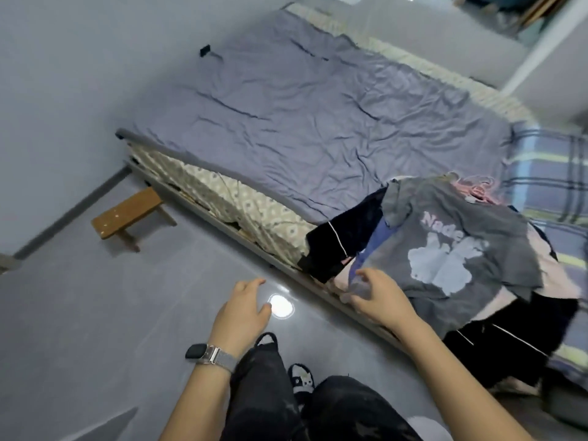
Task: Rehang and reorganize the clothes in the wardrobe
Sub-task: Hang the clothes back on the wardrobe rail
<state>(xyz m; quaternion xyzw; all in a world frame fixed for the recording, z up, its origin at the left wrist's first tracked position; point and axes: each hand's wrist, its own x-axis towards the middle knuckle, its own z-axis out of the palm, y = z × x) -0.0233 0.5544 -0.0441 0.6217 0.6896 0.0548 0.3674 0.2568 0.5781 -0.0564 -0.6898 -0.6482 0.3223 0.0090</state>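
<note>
A heap of clothes (445,259) lay on the bed (302,122) at the right of the frame, a grey printed T-shirt (451,249) on top hiding most of what was beneath; black garments hung over the bed edge. Pink hangers (477,189) showed behind the heap, blurred. The right hand (378,300) was at the T-shirt's lower left hem, fingers curled, though blur left it unclear whether they gripped cloth. The left hand (241,310) hovered over the floor (95,329), fingers loose and apart, a watch (206,353) on its wrist. The wardrobe was out of view.
</note>
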